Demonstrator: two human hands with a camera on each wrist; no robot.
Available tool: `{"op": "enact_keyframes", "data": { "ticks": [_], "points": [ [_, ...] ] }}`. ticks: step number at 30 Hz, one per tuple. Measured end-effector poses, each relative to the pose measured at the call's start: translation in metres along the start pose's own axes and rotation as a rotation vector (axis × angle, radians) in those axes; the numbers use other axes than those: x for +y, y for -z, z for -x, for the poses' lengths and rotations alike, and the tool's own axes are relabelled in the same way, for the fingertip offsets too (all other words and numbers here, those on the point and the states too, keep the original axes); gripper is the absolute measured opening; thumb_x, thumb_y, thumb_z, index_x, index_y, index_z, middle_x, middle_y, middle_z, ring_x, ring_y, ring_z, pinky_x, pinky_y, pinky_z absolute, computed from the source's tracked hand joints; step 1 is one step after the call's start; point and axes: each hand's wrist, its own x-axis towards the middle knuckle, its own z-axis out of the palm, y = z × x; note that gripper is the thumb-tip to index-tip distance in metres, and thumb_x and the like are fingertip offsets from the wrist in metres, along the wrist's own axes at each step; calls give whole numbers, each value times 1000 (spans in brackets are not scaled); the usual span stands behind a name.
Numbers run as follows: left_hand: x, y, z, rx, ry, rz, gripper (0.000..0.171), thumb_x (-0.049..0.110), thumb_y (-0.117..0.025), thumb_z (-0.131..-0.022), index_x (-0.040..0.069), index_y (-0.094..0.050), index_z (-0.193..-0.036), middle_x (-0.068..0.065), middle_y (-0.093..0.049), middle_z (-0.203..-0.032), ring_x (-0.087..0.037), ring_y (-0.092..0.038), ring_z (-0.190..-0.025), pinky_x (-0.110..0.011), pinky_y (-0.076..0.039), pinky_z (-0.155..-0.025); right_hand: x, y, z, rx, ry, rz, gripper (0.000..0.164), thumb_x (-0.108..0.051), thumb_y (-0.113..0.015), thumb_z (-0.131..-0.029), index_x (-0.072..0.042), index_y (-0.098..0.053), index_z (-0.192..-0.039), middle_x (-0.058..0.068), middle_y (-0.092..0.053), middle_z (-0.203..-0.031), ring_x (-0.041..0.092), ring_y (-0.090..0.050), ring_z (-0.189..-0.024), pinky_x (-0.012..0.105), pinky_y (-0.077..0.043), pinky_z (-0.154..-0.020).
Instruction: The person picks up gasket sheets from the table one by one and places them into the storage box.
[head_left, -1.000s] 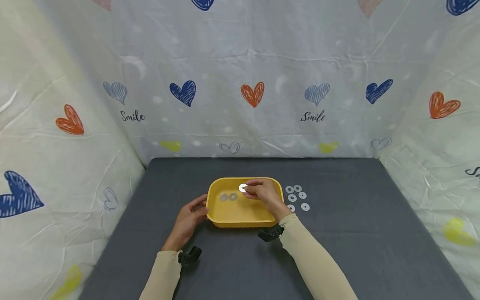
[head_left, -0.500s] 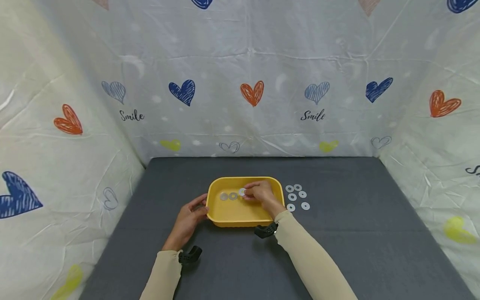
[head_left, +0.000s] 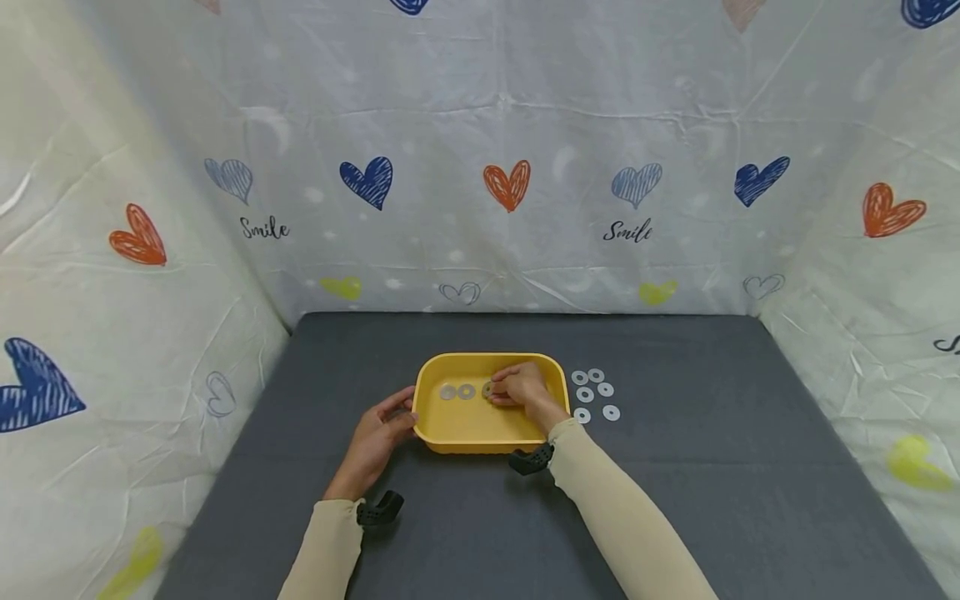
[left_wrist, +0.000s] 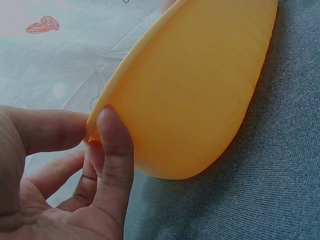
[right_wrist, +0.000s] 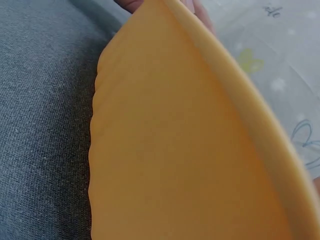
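Observation:
A yellow tray sits on the dark cloth, and my left hand holds its left end. In the left wrist view the thumb lies on the outer wall and a finger meets the rim. My right hand reaches down inside the tray, its fingertips pinching a metal washer low over the floor. Two washers lie side by side just left of it, a plain grey one and another. In the right wrist view the tray's outer wall hides most of the right hand.
Several flat washers lie loose on the dark cloth just right of the tray. A white curtain with printed hearts closes off the back and both sides.
My right hand has lowered the washer toward the tray floor, into line with the two lying there. The left hand stays on the tray's left end.

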Motion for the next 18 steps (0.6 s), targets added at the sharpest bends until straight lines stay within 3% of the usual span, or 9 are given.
{"op": "enact_keyframes", "data": {
  "ticks": [18],
  "points": [
    [1,1,0,-3,9,4,53,7,-59,-95,10,-45,-146,-10,-48,-123,-16,-62,-99,-23,-55,-80,-4,2,6,22,75,89,25,-1,-70,-84,5,-69,-108,12,-71,-84,19,-70,-70,34,-60,-71]
  ]
}}
